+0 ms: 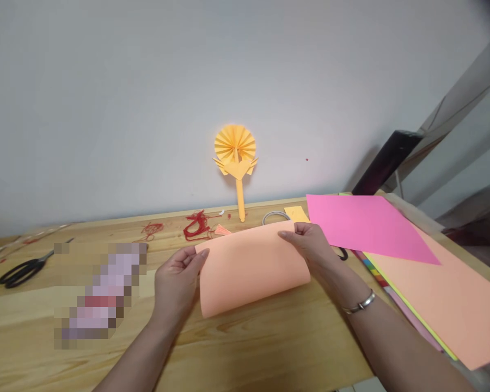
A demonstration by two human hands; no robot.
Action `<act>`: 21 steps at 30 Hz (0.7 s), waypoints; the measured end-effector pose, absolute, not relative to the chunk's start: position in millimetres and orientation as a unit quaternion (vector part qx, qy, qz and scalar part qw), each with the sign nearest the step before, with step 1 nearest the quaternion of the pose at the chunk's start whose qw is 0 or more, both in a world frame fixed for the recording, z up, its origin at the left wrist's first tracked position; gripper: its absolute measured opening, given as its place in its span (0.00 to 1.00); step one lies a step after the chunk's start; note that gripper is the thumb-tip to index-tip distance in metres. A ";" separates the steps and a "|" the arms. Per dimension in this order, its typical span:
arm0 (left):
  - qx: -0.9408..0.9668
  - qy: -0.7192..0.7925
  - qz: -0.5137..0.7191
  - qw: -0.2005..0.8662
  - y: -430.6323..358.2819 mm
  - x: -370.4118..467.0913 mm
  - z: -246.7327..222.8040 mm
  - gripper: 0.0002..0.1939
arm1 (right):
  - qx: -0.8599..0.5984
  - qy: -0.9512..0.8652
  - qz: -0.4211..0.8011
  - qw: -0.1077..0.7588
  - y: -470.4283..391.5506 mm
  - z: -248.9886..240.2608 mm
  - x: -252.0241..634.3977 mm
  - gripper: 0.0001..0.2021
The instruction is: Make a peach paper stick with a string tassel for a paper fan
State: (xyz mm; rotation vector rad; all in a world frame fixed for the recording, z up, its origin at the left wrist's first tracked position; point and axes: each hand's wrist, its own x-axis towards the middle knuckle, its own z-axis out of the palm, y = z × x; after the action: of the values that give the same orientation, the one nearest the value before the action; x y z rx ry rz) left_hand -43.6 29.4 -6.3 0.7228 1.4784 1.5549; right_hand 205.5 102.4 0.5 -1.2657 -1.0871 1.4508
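A sheet of peach paper [253, 272] is held up over the table, bowed so that its lower edge curves toward me. My left hand [179, 277] pinches its upper left corner between thumb and fingers. At the upper right corner, my right hand [308, 242] grips the sheet the same way; a silver bracelet circles that wrist. Behind the paper, a yellow folded-paper fan [235, 147] on a stick leans upright against the wall. Small peach strips [222, 230] and a yellow paper piece [297, 213] lie just beyond the sheet's top edge, partly covered.
Black-handled scissors [24, 272] and a pixelated, unreadable item [106, 294] lie at left. Tangled red string [196, 224] sits near the wall. On the right, a pink sheet [363, 223] overlaps a stack of peach paper [461, 305]. A dark upright object [387, 163] stands behind it.
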 end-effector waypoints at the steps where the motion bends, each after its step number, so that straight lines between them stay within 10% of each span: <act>1: 0.289 0.595 0.620 0.422 29.1 -43.4 -5.8 0.16 | -0.512 -0.443 0.583 0.450 103.0 0.7 205.6 0.20; 21: 0.321 0.608 0.599 0.410 28.2 -51.6 -16.8 0.17 | -0.535 -0.475 0.535 0.449 107.5 -1.9 207.2 0.22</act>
State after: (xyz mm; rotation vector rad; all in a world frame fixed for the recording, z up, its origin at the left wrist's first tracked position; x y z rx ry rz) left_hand -51.6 28.2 -16.8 0.8079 1.5299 1.5092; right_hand 207.2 107.5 -1.9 -1.3244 -1.1759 1.3236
